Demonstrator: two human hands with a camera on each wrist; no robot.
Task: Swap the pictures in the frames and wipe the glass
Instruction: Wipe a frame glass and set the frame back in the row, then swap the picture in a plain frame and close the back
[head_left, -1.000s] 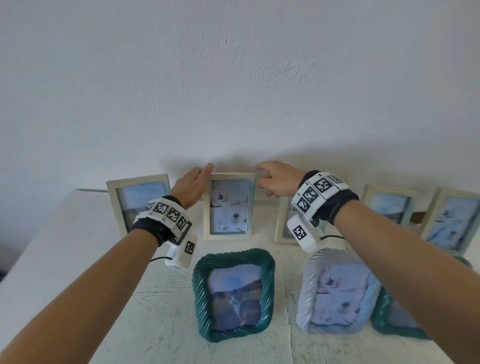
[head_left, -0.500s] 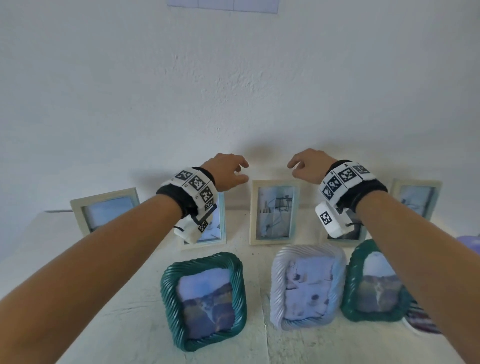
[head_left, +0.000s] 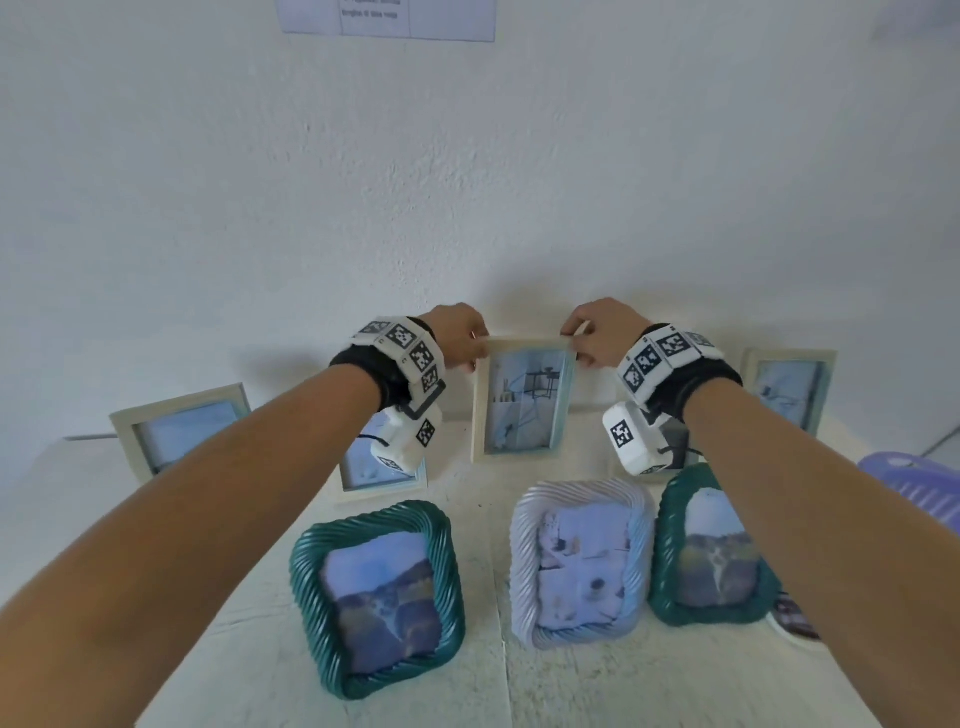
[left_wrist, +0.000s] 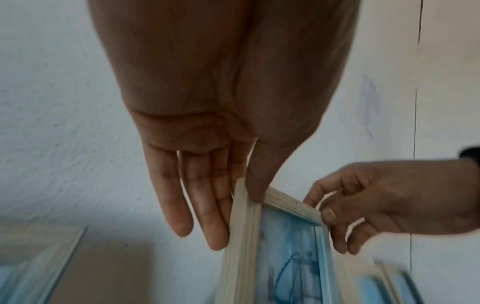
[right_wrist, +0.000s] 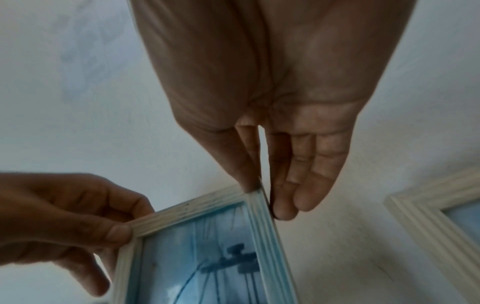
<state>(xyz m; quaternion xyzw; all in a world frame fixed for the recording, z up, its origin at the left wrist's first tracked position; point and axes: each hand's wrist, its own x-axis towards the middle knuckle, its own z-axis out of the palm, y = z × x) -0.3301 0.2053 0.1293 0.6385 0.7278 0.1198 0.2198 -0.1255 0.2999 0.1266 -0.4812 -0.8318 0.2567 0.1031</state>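
A pale wooden picture frame with a bluish photo stands upright at the back of the table, by the wall. My left hand pinches its top left corner, thumb in front and fingers behind, as the left wrist view shows on the frame. My right hand pinches the top right corner the same way, seen close on the frame in the right wrist view. Whether the frame's foot still touches the table I cannot tell.
More pale frames lean on the wall either side. In front stand two green rope-edged frames and a white rope-edged frame. A purple ribbed object sits at the right edge. A paper sheet hangs on the wall.
Both hands left the frame they touched a second ago, shifted to the neighbouring pale frame on the right and now pinch its top corners. The head view swung right and up.
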